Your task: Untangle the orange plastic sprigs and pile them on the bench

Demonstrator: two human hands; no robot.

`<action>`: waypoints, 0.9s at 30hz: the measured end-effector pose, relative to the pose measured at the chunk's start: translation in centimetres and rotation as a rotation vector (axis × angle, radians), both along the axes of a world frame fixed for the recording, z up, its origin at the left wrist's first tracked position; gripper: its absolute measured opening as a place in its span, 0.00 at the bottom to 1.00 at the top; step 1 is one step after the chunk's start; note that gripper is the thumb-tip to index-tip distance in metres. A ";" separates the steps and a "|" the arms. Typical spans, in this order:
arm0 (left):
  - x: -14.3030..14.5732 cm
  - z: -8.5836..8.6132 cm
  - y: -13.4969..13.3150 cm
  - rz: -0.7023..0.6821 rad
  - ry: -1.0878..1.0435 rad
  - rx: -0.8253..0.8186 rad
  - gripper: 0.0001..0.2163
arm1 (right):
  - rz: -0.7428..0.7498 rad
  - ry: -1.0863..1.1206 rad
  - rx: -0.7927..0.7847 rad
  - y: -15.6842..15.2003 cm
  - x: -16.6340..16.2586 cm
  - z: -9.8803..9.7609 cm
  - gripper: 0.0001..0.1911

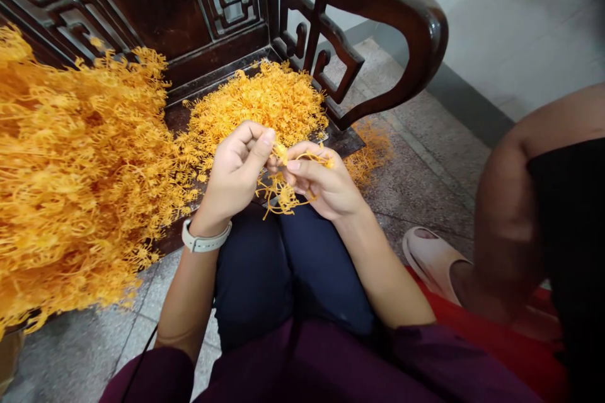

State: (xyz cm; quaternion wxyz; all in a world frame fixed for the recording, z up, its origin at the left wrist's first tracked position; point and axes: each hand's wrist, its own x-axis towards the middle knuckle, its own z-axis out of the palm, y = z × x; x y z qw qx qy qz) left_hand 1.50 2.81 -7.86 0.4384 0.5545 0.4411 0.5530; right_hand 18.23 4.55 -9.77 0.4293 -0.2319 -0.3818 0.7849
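Above my knees, my left hand [243, 160] pinches one part of a stringy orange plastic piece [283, 195] between thumb and index finger. A white watch band is on that wrist. My right hand [321, 176] is closed on the same piece, with thumb pressed against fingers and thin curled strands sticking out over and below it. The two hands nearly touch. Just beyond them lies a mound of similar orange pieces [265, 97], which look like spidery artificial flower parts. Exactly how the strands join between my fingertips is hidden.
A much larger orange heap [85, 182] fills the left side. The mound rests on a dark carved wooden bench with a curved armrest [411, 31]. Loose orange pieces [371, 151] lie on the floor. At right are another person's leg [505, 201] and a pale slipper [435, 258].
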 end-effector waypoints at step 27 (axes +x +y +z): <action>0.8 0.6 -0.2 0.040 0.141 0.004 0.19 | -0.271 -0.153 0.049 0.0 -0.5 0.0 0.09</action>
